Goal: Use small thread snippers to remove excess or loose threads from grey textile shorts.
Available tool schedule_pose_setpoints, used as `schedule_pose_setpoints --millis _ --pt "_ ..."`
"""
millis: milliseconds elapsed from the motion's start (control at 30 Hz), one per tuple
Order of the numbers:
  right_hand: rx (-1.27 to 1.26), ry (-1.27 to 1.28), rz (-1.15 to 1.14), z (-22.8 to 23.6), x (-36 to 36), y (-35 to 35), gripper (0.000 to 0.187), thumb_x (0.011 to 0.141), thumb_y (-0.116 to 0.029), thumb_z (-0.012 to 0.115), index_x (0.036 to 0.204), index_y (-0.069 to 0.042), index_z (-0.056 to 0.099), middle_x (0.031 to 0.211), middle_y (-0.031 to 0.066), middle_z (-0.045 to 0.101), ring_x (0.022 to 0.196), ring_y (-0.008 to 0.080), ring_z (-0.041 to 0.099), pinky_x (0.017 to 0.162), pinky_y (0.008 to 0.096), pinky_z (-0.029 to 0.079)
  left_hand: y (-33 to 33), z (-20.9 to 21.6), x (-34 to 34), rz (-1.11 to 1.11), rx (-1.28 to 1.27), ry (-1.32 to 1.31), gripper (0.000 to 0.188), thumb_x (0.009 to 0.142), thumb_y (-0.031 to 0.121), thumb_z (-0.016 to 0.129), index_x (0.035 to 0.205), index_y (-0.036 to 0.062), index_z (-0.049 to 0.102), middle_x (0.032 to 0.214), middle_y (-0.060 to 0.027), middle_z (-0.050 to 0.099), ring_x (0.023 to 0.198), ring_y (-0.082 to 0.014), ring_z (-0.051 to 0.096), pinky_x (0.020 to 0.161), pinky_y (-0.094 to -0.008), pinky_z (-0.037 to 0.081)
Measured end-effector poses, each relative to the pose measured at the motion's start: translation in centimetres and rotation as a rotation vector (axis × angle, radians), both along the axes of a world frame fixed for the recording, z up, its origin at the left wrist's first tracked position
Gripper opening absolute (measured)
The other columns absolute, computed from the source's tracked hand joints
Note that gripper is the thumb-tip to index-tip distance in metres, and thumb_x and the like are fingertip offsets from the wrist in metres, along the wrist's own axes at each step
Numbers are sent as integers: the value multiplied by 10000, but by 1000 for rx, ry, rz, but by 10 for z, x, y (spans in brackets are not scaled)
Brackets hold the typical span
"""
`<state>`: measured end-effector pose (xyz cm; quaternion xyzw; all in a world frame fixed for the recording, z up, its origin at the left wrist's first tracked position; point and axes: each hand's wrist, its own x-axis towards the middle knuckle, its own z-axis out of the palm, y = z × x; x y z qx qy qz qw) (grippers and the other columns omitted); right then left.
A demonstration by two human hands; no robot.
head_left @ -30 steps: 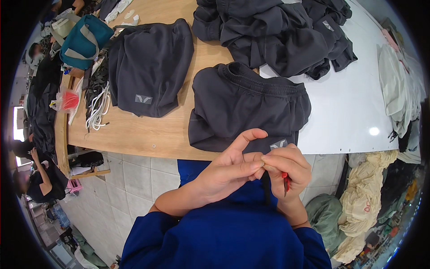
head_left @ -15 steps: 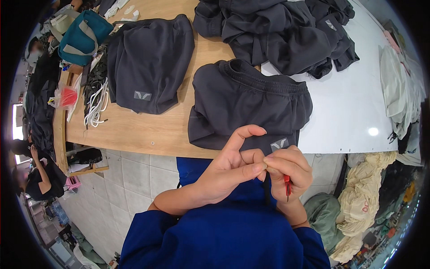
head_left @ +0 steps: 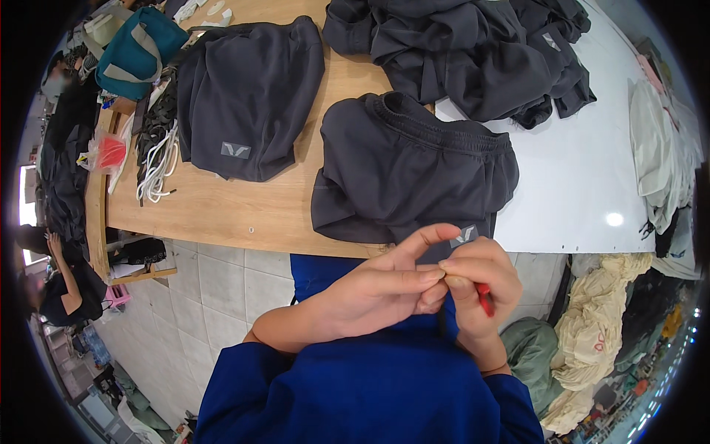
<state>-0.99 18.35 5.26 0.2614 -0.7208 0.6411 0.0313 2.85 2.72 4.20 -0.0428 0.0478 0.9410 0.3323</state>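
My left hand (head_left: 388,290) and my right hand (head_left: 487,280) meet fingertip to fingertip in front of my blue top, just off the table's near edge. The left thumb is pressed against a finger and its index finger arches above; anything pinched there is too small to make out. Tucked in the curled right fingers is a small red-handled tool (head_left: 485,300), most of it hidden. Behind my hands lies a folded dark grey garment (head_left: 414,174) with a gathered elastic waistband and a small grey patch (head_left: 464,236). My fingers partly cover its front edge.
Another dark grey garment (head_left: 248,96) lies at left on the wooden table (head_left: 200,214). A heap of similar garments (head_left: 473,59) spreads across the back. White cords (head_left: 157,170) and a teal bag (head_left: 137,55) are far left. Cream fabric (head_left: 592,318) hangs at right.
Both hands have shifted slightly right, and the left index finger has lowered toward the right hand. The red-handled tool has turned in my right hand, so its thin dark tip no longer shows.
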Motion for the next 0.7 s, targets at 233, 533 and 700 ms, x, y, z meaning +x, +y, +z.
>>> schedule_pose_setpoints --millis 233,533,700 --pt "-239 -377 169 1 -5 3 148 779 70 628 914 26 669 864 119 635 746 175 606 657 237 458 -2 14 -2 -77 97 -152 490 955 170 448 1389 135 221 942 -27 418 858 -126 411 766 -261 333" --pt "-155 -459 182 7 -7 6 176 768 87 630 926 28 678 819 118 674 721 148 616 635 237 469 -4 24 1 -102 -130 -203 492 954 256 438 1398 208 230 1020 11 400 882 -106 371 767 -238 299" --pt "-172 -475 184 8 -5 6 152 759 63 654 897 10 688 801 107 684 662 142 600 593 239 448 -4 16 6 -33 -140 -147 596 927 155 435 1461 188 171 1134 1 431 978 -134 415 852 -281 331"
